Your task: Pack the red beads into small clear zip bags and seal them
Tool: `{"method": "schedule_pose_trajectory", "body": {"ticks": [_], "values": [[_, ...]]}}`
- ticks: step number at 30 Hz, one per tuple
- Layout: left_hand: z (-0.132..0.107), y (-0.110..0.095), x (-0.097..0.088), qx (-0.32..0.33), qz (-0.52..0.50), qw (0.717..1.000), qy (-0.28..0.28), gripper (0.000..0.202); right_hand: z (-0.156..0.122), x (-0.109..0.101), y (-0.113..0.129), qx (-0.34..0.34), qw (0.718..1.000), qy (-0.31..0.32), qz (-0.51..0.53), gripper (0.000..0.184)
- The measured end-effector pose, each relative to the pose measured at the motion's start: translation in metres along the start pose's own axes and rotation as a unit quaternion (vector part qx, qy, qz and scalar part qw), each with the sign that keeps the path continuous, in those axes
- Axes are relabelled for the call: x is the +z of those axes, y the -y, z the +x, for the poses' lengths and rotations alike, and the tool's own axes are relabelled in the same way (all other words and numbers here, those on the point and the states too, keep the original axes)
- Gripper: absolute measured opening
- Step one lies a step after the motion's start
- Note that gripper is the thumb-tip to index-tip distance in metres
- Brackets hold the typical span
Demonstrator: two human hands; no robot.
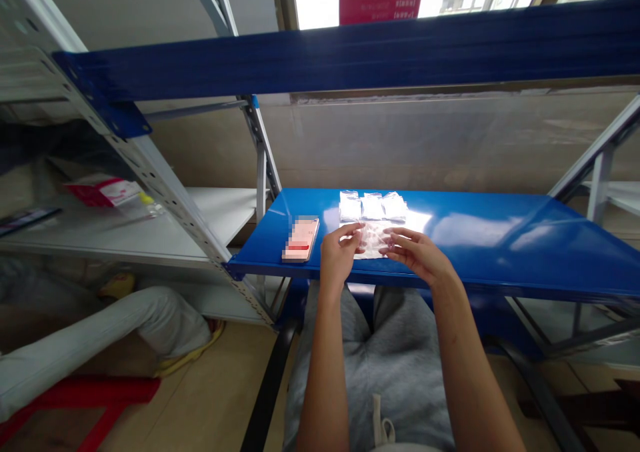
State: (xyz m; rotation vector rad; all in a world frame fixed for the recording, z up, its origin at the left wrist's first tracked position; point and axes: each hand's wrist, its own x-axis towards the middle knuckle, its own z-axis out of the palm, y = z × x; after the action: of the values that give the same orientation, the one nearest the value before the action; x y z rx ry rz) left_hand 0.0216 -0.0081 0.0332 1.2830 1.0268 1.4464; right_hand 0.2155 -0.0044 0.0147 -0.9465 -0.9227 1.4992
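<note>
both hands on a clear bag at the shelf edge

head view: your left hand and right hand meet over the near edge of the blue shelf, with a clear plastic bag lying flat between them. your left fingers are curled, thumb and forefinger closed on the bag's left edge. your right fingers are nearly straight, their tips resting on the bag's right edge; you cannot tell whether the thumb pinches it from below. the bag holds something pale and speckled, too blurred to make out

just behind the bag, three small clear packets sit side by side in a row. to the left of your left hand, a pink flat item lies on the shelf, apart from the bag. a blue beam crosses above, with a red box on top of it

on the left, a grey shelf carries a pink package. below it, another person's leg stretches over a red stool
</note>
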Motion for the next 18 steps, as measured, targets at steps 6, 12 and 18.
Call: {"method": "schedule_pose_trajectory", "body": {"ticks": [6,12,18], "values": [[0.001,0.001,0.001,-0.002,0.009,1.000,-0.004,0.027,0.005,-0.003,-0.007,-0.028,1.000,0.004,-0.008,0.046],[0.001,0.002,0.001,0.000,0.036,0.999,0.005,0.027,0.006,-0.002,-0.009,-0.045,0.999,-0.007,-0.029,0.048],[0.007,0.001,-0.016,0.025,0.100,0.995,-0.016,0.024,0.018,-0.027,0.012,-0.075,0.992,-0.029,-0.093,0.052]]}}
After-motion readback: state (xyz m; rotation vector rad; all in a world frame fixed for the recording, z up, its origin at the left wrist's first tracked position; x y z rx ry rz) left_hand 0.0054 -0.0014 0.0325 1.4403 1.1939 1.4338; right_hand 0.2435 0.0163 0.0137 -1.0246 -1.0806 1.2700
